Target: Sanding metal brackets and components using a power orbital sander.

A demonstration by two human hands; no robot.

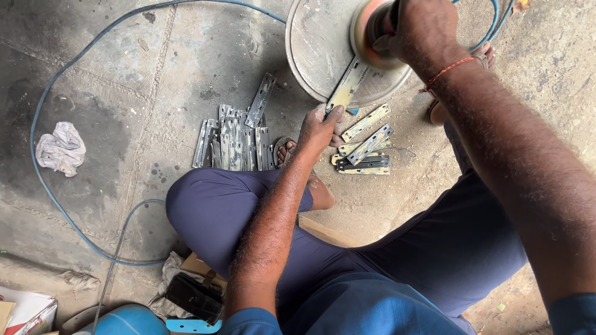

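Sanding a metal strip on the floor

Pressing one end of a flat metal strip against a round metal disc, the left hand has its grip closed on that strip. Above it, the right hand is clamped on a sander touching the strip's far end. Beside the left hand lie dull strips and, on its other side, brighter strips.

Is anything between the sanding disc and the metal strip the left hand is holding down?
Nothing visible. The left hand pins the near end of the metal strip on the round plate. The right hand holds the sander, whose disc meets the strip's far end directly.
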